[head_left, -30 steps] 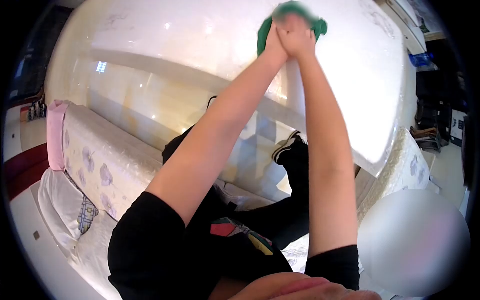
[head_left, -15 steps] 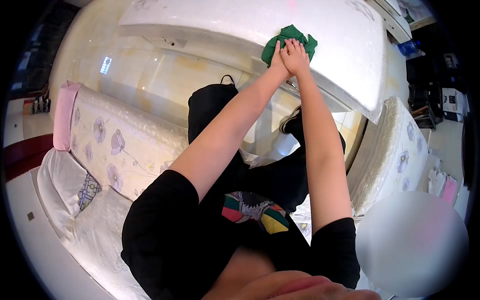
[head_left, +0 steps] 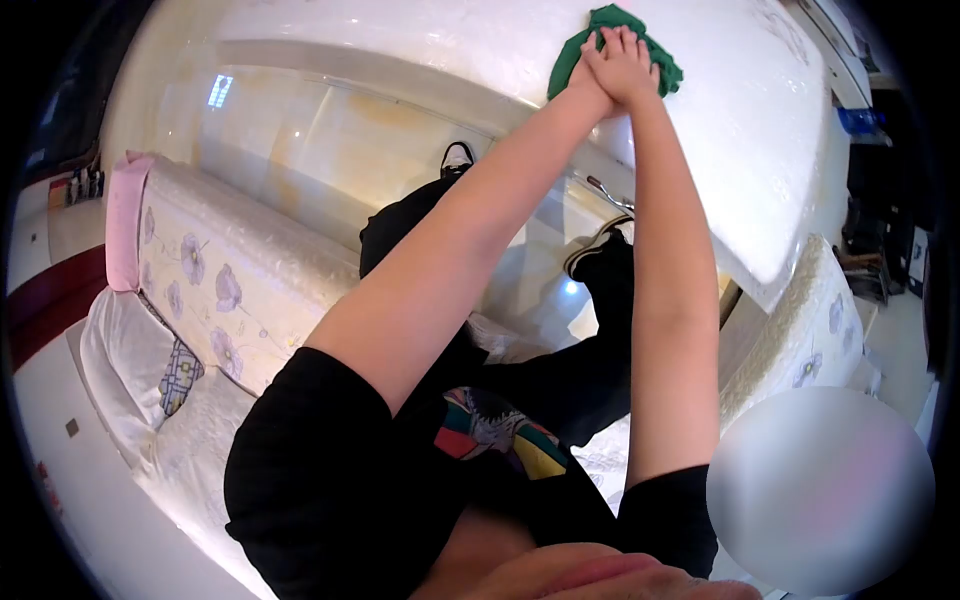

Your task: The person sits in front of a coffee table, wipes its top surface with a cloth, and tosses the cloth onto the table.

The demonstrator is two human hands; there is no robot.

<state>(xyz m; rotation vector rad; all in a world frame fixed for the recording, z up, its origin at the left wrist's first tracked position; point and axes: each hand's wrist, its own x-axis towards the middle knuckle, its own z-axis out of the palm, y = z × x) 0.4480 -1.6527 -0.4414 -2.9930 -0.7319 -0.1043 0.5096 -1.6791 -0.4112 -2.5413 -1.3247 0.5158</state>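
Observation:
A crumpled green cloth (head_left: 664, 76) lies on the white, shiny-topped table (head_left: 740, 150), close to its near edge. Pressing down on the cloth, my left hand (head_left: 588, 84) is laid flat, its fingers partly covered. Across the back of it rests my right hand (head_left: 626, 68), with the fingers stretched out and spread, some reaching onto the cloth. Both arms extend forward from black short sleeves.
A cream bench with purple flowers (head_left: 228, 285) runs along the left, a pink cover (head_left: 127, 225) over its end. Another flowered seat (head_left: 800, 340) stands at right. A red-handled metal thing (head_left: 607, 192) shows beneath the table edge. A blue bottle (head_left: 862, 122) is far right.
My hands and the green cloth have slid together farther from the table's near edge. The right hand's fingers have spread wider. The whole view has shifted slightly.

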